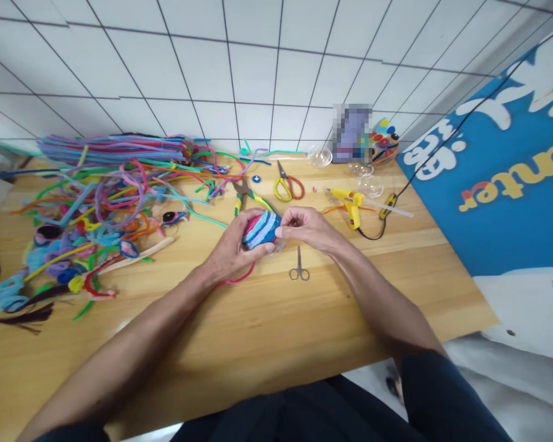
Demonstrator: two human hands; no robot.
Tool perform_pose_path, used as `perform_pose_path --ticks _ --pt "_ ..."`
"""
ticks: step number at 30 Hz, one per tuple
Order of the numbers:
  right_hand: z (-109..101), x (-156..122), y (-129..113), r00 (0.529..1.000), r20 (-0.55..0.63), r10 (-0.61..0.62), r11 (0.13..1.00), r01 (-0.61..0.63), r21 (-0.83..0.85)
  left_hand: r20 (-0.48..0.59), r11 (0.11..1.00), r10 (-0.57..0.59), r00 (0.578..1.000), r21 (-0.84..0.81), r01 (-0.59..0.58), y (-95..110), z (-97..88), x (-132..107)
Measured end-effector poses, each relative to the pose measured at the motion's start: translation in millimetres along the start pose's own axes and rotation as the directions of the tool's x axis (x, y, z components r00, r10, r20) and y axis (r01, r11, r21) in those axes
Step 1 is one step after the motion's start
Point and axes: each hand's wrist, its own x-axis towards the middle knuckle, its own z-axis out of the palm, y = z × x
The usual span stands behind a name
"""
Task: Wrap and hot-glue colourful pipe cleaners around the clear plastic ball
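A ball wound with blue and pink pipe cleaners [261, 229] is clasped in the left hand [230, 248] and pinched by the right hand [304, 228]. It is judged mostly covered, with a pink end [239, 279] left loose.

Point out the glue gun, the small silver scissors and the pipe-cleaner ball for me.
glue gun [346, 197], head view, on its yellow body.
small silver scissors [298, 261], head view, at the pivot.
pipe-cleaner ball [260, 229], head view, on its blue stripes.
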Motion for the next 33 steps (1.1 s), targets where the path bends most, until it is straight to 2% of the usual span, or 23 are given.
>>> perform_pose_path --ticks 3,6,11,13,18,24,33 --pt "2 -1 -2 1.000 0.000 -0.013 1.000 0.013 -0.005 -0.018 0.998 -0.037 0.999 -0.046 0.036 3 1.6 -1" --pt "0 -1 -3 0.999 -0.010 -0.030 0.999 0.031 0.034 -0.074 0.999 0.011 0.997 -0.045 -0.015 -2 3.3 -3" --pt "-2 1 -1 0.985 -0.154 -0.074 0.994 0.086 0.074 -0.144 0.997 0.073 0.987 -0.003 -0.074 -14 5.1 -3" --pt "-1 1 0 0.980 -0.177 -0.096 0.992 0.108 0.063 -0.157 0.995 0.100 0.983 0.006 -0.100 -17 6.1 -3" --pt "5 0 5 0.988 -0.080 -0.136 0.990 0.137 0.016 -0.188 0.992 0.127 0.974 0.005 -0.129 -21 9.0 -4" --pt "9 6 19 0.984 -0.083 -0.157 0.988 0.157 -0.003 -0.139 0.983 0.182 0.973 0.020 -0.181 -20 10.6 -4" --pt "13 4 17 0.995 -0.073 -0.061 0.996 0.065 0.063 -0.107 0.980 0.196 0.975 0.039 -0.193 -25 11.7 -5"
